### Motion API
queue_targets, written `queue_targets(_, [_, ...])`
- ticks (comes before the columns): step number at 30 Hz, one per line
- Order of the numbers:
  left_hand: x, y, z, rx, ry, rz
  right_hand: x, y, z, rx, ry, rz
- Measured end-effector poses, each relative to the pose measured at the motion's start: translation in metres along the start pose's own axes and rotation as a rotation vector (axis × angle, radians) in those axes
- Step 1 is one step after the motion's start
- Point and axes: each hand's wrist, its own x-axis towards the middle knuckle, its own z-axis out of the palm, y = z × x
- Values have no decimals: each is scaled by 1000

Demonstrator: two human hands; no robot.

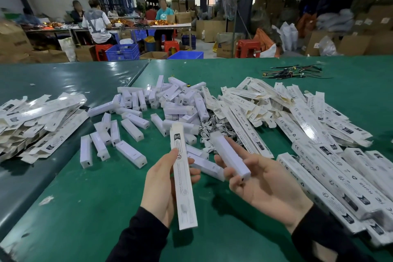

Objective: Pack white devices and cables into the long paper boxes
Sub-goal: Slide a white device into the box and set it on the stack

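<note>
Left hand [164,178] grips a long white printed paper box [183,176], upright, top flap open. Right hand [263,183], palm up, fingers curled round a plain white device [230,155], angled above the green table [106,208].

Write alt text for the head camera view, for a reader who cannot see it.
A person's left hand holds a long paper box upright while the right hand holds a white device beside it, above a green table. Loose white devices lie piled behind, with flat boxes heaped to the right.
</note>
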Motion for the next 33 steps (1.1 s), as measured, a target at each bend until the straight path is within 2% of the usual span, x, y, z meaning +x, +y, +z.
queue_targets(2, [0, -2, 0, 21, -16, -4, 0, -1, 1, -86, 5, 9])
queue_targets(6, [1, -3, 0, 48, -32, -18, -4, -7, -2, -479, 86, -32])
queue_targets(8, [1, -3, -2, 64, -38, -25, -6, -9, 0, -584, 108, -70])
queue_targets(10, [1, -3, -2, 100, -64, -50, -7, -10, 3, -680, 165, -184])
queue_targets(12, [0, -3, -3, 156, -119, -82, -8, -14, 5, -775, 307, -350])
queue_targets(15, [-5, -1, -2, 253, -270, -140, -12, -25, -1, -777, 533, -573])
queue_targets(19, [-11, -1, -1, 338, -506, -213, -16, -31, -3, -608, 601, -670])
queue_targets(24, [-14, -2, 0, 349, -632, -232, -14, -27, -3, -727, 621, -652])
queue_targets(29, [-13, 1, -1, 364, -637, -202, -16, -33, -6, -869, 641, -548])
queue_targets(33, [-15, -1, -2, 419, -736, -253, -19, -40, -10, -1011, 639, -442])
